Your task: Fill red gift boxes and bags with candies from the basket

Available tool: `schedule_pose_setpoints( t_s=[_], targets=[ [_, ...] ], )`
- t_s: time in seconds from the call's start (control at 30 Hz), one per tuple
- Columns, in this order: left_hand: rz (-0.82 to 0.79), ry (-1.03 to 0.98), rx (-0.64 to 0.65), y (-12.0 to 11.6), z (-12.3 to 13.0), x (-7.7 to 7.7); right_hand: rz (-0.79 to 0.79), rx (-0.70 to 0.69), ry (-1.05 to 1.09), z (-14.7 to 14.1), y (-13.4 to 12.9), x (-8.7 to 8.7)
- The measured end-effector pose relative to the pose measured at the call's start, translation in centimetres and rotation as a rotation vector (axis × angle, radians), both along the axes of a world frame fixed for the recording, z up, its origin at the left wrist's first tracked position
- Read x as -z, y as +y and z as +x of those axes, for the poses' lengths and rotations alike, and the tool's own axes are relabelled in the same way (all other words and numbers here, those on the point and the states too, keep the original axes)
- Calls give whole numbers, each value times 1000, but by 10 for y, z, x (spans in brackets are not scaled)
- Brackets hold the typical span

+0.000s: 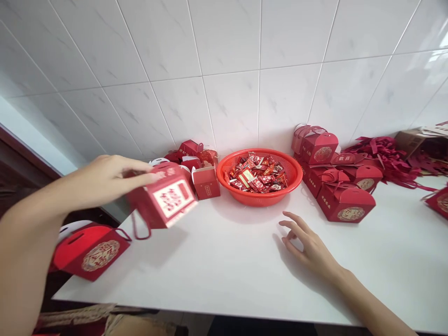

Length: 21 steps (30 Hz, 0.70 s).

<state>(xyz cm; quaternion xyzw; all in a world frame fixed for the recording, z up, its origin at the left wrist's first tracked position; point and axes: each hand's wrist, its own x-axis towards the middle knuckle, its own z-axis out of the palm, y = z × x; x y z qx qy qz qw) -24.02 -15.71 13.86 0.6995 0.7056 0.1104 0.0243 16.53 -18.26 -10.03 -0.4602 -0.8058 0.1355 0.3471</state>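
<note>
My left hand (121, 179) grips a red gift box (168, 198) from above and holds it tilted over the left part of the table. A cord loop dangles from this box, and a pale panel with red characters faces me. My right hand (303, 238) hovers low over the white table (224, 261), fingers apart and holding nothing. Just beyond it stands a red plastic basket (259, 200) full of small wrapped sweets (257, 175). Below my left hand, another red box (96, 254) with a round gold emblem sits at the table's left edge.
More red boxes (206, 182) stand behind the held one, by the tiled wall (231, 102). Finished-looking boxes (345, 203) are stacked right of the basket. Farther right lie dark red ribbons (378, 156) and a cardboard box (408, 142). Another red box (441, 203) is cut off at the right.
</note>
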Motion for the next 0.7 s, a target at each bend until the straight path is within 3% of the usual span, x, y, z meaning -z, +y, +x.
schedule_pose_setpoints(
  t_s=[0.07, 0.13, 0.27, 0.33, 0.4, 0.57, 0.7],
  targets=[
    [-16, -53, 403, -13, 36, 12, 22, 5, 25, 1, 1, -1],
    [5, 8, 738, -22, 72, 36, 68, 26, 60, 2, 2, -2],
    [228, 268, 1060, -31, 122, 98, 142, 87, 180, 4, 4, -13],
    [291, 327, 1114, -32, 135, 119, 155, 68, 234, 3, 4, -24],
    [320, 328, 1115, -32, 140, 130, 156, 0, 239, -1, 2, -39],
    [338, 245, 1091, -30, 141, 134, 186, -248, 24, -21, 0, -70],
    [296, 208, 1045, -29, 136, 137, 198, -203, -19, -25, 9, -74]
  ],
)
